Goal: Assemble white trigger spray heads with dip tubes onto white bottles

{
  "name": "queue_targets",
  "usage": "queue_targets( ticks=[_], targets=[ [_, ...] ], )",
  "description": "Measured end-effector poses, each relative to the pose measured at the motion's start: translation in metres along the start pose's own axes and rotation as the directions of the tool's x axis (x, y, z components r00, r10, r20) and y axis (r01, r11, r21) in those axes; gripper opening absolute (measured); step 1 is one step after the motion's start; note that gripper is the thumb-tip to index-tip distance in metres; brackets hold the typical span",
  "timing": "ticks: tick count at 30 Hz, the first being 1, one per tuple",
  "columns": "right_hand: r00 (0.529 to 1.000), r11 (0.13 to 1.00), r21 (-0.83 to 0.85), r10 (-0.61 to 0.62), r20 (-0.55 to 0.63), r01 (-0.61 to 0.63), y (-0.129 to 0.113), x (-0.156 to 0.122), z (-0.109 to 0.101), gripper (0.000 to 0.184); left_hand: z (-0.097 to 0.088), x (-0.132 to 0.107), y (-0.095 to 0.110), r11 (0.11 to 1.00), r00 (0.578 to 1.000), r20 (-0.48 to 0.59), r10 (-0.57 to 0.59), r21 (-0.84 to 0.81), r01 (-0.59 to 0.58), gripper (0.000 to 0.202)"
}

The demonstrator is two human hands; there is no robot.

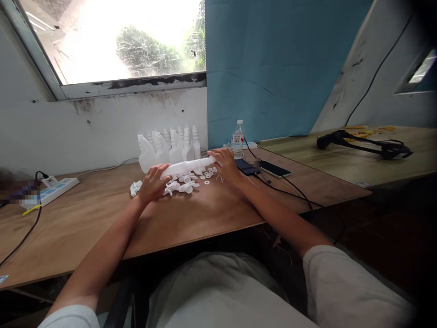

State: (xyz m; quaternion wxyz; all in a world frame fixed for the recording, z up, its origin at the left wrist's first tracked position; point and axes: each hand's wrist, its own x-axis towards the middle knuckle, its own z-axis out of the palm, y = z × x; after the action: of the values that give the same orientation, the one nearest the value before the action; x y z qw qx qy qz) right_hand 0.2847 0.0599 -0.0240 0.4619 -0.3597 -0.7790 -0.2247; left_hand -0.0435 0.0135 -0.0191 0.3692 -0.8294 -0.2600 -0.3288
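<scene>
My left hand (152,183) is closed round the thick end of a white plastic bottle (187,166) that lies on its side over the wooden table (102,218). My right hand (226,164) rests at the bottle's neck end, fingers curled against it. Under and around the bottle lie several small white parts (186,184), among them caps, trigger pieces and round washers (209,173).
Several upright white spray bottles (169,146) stand against the wall. A water bottle (238,139), two phones (262,168) with cables, a power strip (51,189) at left and a black headset (365,143) on the right table are nearby.
</scene>
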Motion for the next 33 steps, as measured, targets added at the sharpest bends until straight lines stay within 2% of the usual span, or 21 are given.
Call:
queue_targets(
  ticks=[6, 8, 10, 13, 15, 17, 19, 21, 24, 27, 30, 33],
  targets=[
    [0.979, 0.993, -0.044, -0.113, -0.167, 0.107, -0.007, 0.003, -0.010, 0.042, 0.000, 0.002, 0.011, 0.987, 0.996, 0.021, -0.092, -0.133, 0.094, 0.013],
    [0.958, 0.988, -0.054, -0.155, -0.240, 0.146, -0.009, 0.010, -0.020, 0.045, 0.000, 0.001, 0.014, 0.973, 0.994, 0.011, -0.108, -0.203, 0.108, 0.012],
    [0.929, 0.984, -0.038, -0.177, -0.325, 0.174, -0.012, 0.022, -0.033, 0.046, 0.003, 0.003, 0.020, 0.931, 0.986, -0.022, -0.165, -0.334, 0.148, 0.022],
    [0.900, 0.969, -0.020, -0.236, -0.367, 0.246, -0.020, 0.049, -0.053, 0.037, 0.008, 0.009, 0.038, 0.769, 0.946, -0.009, -0.323, -0.586, 0.257, 0.054],
    [0.887, 0.942, -0.031, -0.326, -0.328, 0.335, -0.028, 0.068, -0.062, 0.030, 0.011, 0.012, 0.052, 0.633, 0.913, 0.088, -0.399, -0.694, 0.344, 0.070],
    [0.871, 0.914, -0.030, -0.396, -0.291, 0.405, -0.037, 0.084, -0.065, 0.024, 0.013, 0.015, 0.065, 0.507, 0.884, 0.213, -0.415, -0.753, 0.419, 0.076],
    [0.864, 0.897, -0.001, -0.426, -0.270, 0.442, -0.045, 0.093, -0.061, 0.021, 0.014, 0.016, 0.075, 0.374, 0.864, 0.331, -0.381, -0.799, 0.471, 0.081],
    [0.863, 0.884, 0.069, -0.432, -0.262, 0.463, -0.053, 0.095, -0.055, 0.019, 0.017, 0.015, 0.081, 0.271, 0.851, 0.398, -0.343, -0.825, 0.496, 0.083],
    [0.882, 0.850, 0.275, -0.373, -0.288, 0.449, -0.064, 0.087, -0.045, 0.019, 0.022, 0.011, 0.083, 0.211, 0.835, 0.431, -0.343, -0.830, 0.516, 0.085],
    [0.935, 0.787, 0.532, -0.153, -0.321, 0.311, -0.075, 0.077, -0.038, 0.024, 0.025, 0.008, 0.082, 0.185, 0.813, 0.468, -0.347, -0.816, 0.548, 0.086],
    [0.959, 0.652, 0.741, 0.071, -0.275, 0.164, -0.081, 0.074, -0.032, 0.039, 0.026, 0.008, 0.082, 0.176, 0.815, 0.473, -0.336, -0.818, 0.547, 0.085],
    [0.953, 0.539, 0.838, 0.200, -0.228, 0.087, -0.082, 0.077, -0.029, 0.051, 0.026, 0.009, 0.083, 0.205, 0.830, 0.445, -0.336, -0.826, 0.526, 0.083]
  ],
)
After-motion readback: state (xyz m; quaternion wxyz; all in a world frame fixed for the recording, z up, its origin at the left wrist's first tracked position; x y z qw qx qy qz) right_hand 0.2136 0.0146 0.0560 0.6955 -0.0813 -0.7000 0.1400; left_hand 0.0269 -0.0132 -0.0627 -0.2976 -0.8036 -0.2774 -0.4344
